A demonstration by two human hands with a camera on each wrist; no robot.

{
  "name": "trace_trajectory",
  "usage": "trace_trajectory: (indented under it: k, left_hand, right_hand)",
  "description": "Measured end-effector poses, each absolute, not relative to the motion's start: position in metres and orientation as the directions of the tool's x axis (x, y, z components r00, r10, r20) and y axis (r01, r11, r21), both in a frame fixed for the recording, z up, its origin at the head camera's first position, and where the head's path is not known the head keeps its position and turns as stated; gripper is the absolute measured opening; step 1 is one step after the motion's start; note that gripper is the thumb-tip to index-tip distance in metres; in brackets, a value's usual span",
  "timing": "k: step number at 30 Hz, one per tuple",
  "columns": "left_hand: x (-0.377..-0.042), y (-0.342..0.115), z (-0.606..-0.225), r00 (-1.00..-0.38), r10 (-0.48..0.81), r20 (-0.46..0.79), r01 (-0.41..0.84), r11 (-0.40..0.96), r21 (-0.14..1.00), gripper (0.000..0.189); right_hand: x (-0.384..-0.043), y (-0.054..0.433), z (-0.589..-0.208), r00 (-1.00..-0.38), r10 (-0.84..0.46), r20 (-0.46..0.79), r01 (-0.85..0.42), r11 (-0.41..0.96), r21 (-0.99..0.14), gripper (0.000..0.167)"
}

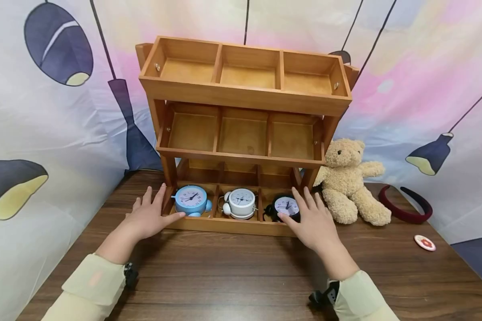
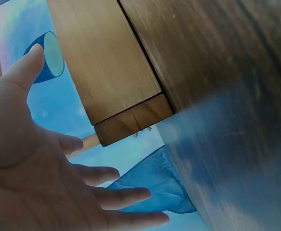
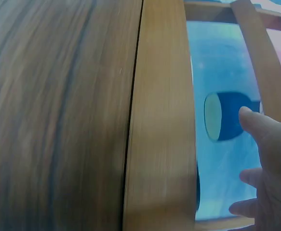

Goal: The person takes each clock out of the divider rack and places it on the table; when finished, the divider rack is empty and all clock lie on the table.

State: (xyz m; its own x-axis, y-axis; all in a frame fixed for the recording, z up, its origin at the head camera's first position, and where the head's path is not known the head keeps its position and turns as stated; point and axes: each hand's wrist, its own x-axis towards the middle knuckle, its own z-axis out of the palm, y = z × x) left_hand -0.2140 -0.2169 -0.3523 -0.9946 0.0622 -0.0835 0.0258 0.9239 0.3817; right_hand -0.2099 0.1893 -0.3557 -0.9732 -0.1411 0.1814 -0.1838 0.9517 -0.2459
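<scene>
From my remote post, the left hand (image 1: 146, 219) and right hand (image 1: 314, 223) spread straight-fingered, gripping nothing. The blue alarm clock (image 1: 190, 199), white alarm clock (image 1: 242, 203) and black alarm clock (image 1: 286, 206) occupy the wooden rack's (image 1: 245, 97) lowest tier; a sweeping right thumb (contact unclear) could knock the black one.

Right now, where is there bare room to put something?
Free: table between both sleeves, before the shelf; top tier; middle tier. Crowded: bottom tier, with three clocks and the left hand and right hand at its ends.
</scene>
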Motion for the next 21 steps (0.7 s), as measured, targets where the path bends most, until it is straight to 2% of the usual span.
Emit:
trace_trajectory:
  k: [5,12,21]
  left_hand:
    - [-0.223,-0.219,-0.357,-0.993,0.046,-0.107,0.005,0.934,0.356,0.121]
    - [-0.231,-0.219,-0.359,-0.988,0.059,-0.144,0.006,0.939,0.343,0.125]
    - [-0.237,-0.216,-0.360,-0.982,0.068,-0.175,-0.007,0.919,0.394,0.123]
  right_hand:
    - [-0.220,0.165,-0.355,-0.958,-0.194,0.210,-0.245,0.936,-0.253,0.083]
    - [-0.233,0.128,-0.353,-0.954,-0.242,0.177,-0.283,0.923,-0.260,0.078]
    - [-0.244,0.083,-0.350,-0.933,-0.321,0.163,-0.355,0.895,-0.270,0.075]
